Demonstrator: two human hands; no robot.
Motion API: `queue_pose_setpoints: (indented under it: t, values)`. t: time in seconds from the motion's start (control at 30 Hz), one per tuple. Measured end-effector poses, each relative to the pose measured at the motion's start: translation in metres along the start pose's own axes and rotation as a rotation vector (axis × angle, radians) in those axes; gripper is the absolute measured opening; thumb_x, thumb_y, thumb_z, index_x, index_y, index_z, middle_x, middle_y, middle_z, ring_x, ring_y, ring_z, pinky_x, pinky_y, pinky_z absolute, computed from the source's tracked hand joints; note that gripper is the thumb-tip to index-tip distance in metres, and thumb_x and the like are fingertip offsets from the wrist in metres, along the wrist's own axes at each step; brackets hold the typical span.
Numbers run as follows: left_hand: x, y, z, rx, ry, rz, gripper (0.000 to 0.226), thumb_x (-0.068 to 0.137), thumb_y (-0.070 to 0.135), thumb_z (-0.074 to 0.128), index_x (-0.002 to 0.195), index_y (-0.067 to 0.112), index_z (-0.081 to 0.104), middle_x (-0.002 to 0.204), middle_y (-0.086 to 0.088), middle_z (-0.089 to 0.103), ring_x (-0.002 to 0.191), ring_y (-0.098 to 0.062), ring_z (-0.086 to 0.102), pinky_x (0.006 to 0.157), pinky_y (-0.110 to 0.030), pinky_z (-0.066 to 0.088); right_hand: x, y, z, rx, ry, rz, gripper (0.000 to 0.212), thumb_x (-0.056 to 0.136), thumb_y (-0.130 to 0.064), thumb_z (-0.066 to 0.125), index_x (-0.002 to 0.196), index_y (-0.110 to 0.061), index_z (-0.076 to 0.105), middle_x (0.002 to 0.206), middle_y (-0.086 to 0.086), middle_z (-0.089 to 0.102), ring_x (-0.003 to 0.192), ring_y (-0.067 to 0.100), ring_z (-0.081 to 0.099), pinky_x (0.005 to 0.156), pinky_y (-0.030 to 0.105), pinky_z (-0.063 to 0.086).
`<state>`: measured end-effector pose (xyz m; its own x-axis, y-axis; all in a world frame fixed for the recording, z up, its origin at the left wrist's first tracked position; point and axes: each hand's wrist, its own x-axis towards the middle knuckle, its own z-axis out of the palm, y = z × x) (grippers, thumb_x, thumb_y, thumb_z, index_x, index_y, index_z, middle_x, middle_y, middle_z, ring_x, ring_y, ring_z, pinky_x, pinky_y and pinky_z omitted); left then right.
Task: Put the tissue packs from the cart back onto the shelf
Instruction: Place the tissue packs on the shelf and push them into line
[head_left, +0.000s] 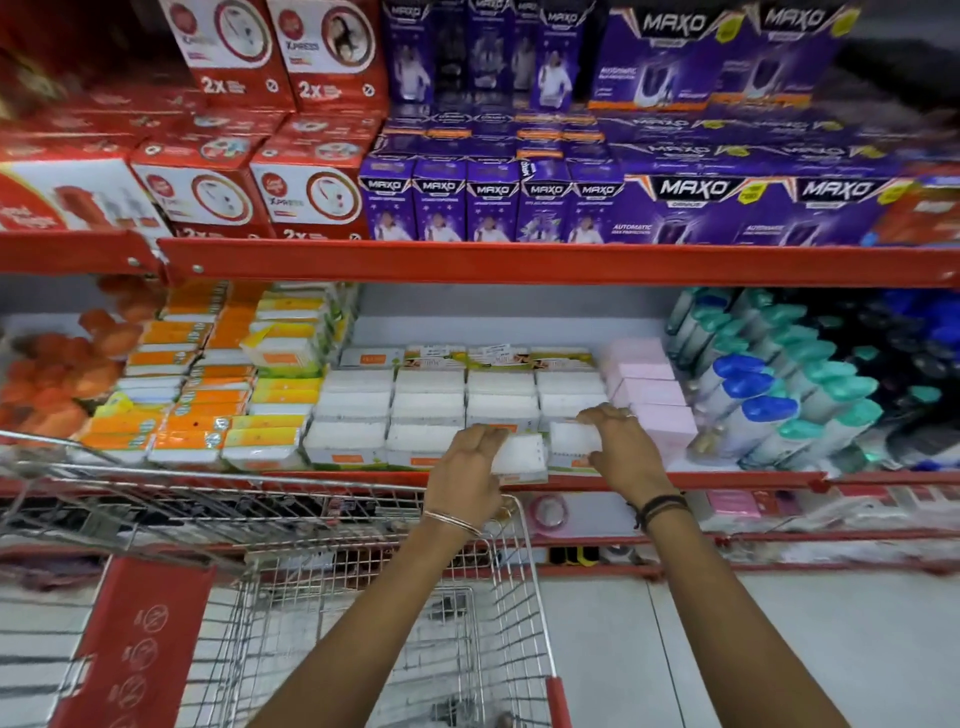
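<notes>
Two white tissue packs sit at the front edge of the red shelf (727, 480). My left hand (467, 467) grips the left tissue pack (522, 457), which overhangs the shelf lip. My right hand (621, 447) holds the right tissue pack (571, 439), set in the front row. Rows of matching white tissue packs (426, 405) fill the shelf behind them. The wire cart (311, 519) stands below my left arm; I see no tissue packs in its visible basket.
Orange and yellow packs (208, 405) lie left of the white ones, pink packs (654, 400) and capped bottles (769, 400) to the right. Red and purple boxes (493, 202) fill the shelf above. The cart's red child seat flap (140, 644) is at lower left.
</notes>
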<state>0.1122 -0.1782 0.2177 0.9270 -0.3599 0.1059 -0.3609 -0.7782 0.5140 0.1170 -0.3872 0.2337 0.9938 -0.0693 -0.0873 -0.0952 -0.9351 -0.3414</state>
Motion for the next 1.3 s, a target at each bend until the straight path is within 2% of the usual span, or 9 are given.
queue_pose_setpoints:
  t: [0.33,0.73,0.87,0.97,1.03,1.1,1.17,1.23,1.3]
  values:
    - [0.022,0.007,0.029,0.02,0.095,-0.013,0.066,0.068,-0.018,0.055,0.129,0.007,0.05,0.13,-0.013,0.054,0.124,-0.029,0.046,0.106,-0.035,0.042,0.024,0.012,0.017,-0.017,-0.002,-0.025,0.057,0.074,0.015,0.061,0.123,-0.011,0.055,0.127,0.01,0.056,0.12,0.029,0.049,0.099,0.037,0.047]
    - [0.05,-0.013,0.058,0.12,-0.067,-0.06,0.074,0.069,-0.021,0.049,0.138,0.006,0.038,0.14,-0.013,0.044,0.133,-0.029,0.034,0.116,-0.034,0.028,0.032,0.014,0.039,0.016,-0.022,-0.008,0.062,0.077,0.021,0.051,0.131,-0.01,0.051,0.131,0.009,0.045,0.122,0.028,0.043,0.097,0.04,0.051]
    - [0.042,-0.013,0.061,-0.001,0.08,-0.053,0.058,0.075,-0.02,0.049,0.128,0.003,0.051,0.137,-0.016,0.049,0.133,-0.031,0.038,0.116,-0.036,0.028,0.018,0.012,0.046,0.225,0.062,0.017,0.05,0.082,0.007,0.058,0.129,-0.009,0.052,0.136,0.008,0.047,0.126,0.026,0.045,0.107,0.037,0.043]
    - [0.021,0.006,0.061,-0.413,0.409,-0.267,0.037,0.083,-0.012,0.053,0.117,0.002,0.055,0.123,-0.012,0.049,0.123,-0.025,0.045,0.109,-0.031,0.032,-0.002,-0.002,0.053,0.734,0.324,0.24,0.032,0.084,-0.004,0.067,0.114,-0.008,0.061,0.123,0.011,0.056,0.114,0.024,0.053,0.105,0.038,0.043]
    - [0.017,0.018,0.063,-0.683,0.574,-0.576,0.029,0.086,-0.006,0.057,0.114,0.001,0.053,0.116,-0.013,0.047,0.111,-0.028,0.05,0.102,-0.036,0.041,-0.009,-0.01,0.055,1.099,0.398,0.536,0.026,0.084,-0.008,0.068,0.109,-0.006,0.06,0.112,0.01,0.059,0.103,0.02,0.055,0.099,0.034,0.045]
    - [0.024,0.023,0.062,-1.012,0.557,-0.949,0.027,0.088,0.003,0.06,0.112,0.002,0.049,0.116,-0.018,0.052,0.103,-0.031,0.056,0.099,-0.042,0.047,-0.004,-0.009,0.055,1.363,0.334,0.83,0.014,0.085,-0.013,0.068,0.092,-0.012,0.056,0.089,0.003,0.054,0.08,0.014,0.051,0.081,0.026,0.048]
    - [0.034,0.023,0.058,-1.329,0.441,-1.19,0.018,0.09,0.012,0.061,0.102,0.006,0.049,0.096,-0.015,0.055,0.084,-0.028,0.058,0.085,-0.039,0.054,0.006,-0.007,0.054,1.542,0.211,1.01,0.013,0.089,-0.016,0.063,0.081,-0.015,0.053,0.073,0.0,0.043,0.06,0.01,0.038,0.061,0.018,0.049]
    - [0.044,0.022,0.053,-1.48,0.34,-1.285,0.021,0.09,0.022,0.061,0.098,0.009,0.046,0.081,-0.01,0.05,0.074,-0.026,0.055,0.072,-0.034,0.055,0.014,-0.007,0.051,1.688,0.129,1.1,0.017,0.092,-0.017,0.06,0.106,-0.008,0.06,0.095,0.009,0.056,0.073,0.015,0.054,0.082,0.019,0.055]
    - [0.05,0.02,0.053,-1.53,0.304,-1.333,0.036,0.088,0.027,0.064,0.112,0.008,0.043,0.094,-0.012,0.05,0.071,-0.025,0.058,0.072,-0.034,0.055,0.021,-0.007,0.051,1.746,0.12,1.132,0.039,0.092,-0.018,0.06,0.127,-0.003,0.052,0.135,0.017,0.05,0.116,0.024,0.055,0.105,0.028,0.045]
